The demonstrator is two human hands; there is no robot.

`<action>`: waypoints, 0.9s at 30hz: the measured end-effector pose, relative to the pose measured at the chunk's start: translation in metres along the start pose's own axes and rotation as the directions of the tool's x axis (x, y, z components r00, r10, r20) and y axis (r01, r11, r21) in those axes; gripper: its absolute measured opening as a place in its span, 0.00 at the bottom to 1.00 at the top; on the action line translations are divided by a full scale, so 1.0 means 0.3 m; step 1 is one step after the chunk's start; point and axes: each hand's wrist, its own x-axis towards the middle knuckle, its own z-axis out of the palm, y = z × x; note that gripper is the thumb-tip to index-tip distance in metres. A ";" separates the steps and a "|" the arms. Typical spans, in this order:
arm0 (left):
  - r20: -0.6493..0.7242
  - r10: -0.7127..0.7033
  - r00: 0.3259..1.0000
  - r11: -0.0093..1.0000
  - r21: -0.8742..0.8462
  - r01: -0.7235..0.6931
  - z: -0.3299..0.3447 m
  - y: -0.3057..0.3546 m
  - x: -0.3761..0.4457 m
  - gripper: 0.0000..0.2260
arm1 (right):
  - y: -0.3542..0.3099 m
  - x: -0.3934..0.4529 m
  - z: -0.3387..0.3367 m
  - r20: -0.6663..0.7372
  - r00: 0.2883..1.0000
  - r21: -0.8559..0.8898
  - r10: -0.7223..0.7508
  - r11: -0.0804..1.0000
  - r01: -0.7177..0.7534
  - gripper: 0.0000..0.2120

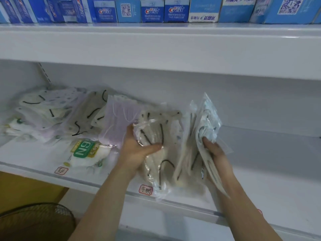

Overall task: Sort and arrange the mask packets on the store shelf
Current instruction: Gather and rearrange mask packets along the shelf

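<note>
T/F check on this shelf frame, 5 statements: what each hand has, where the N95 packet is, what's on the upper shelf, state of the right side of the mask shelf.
1. The left hand grips a packet of beige masks. True.
2. The right hand hangs idle, holding nothing. False: it holds an upright bundle of packets.
3. The N95 packet lies flat near the front of the mask shelf. True.
4. The upper shelf carries stacked mask packets. False: it carries blue toothpaste boxes.
5. Packets are piled on the shelf to the right of the right hand. False: the piles lie to the left.
</note>
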 end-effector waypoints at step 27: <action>0.518 -0.222 0.826 0.932 -0.138 0.336 1.648 0.074 -0.483 0.05 | -0.699 -0.687 -1.109 -0.679 0.504 -0.473 -0.533 0.843 0.254 0.10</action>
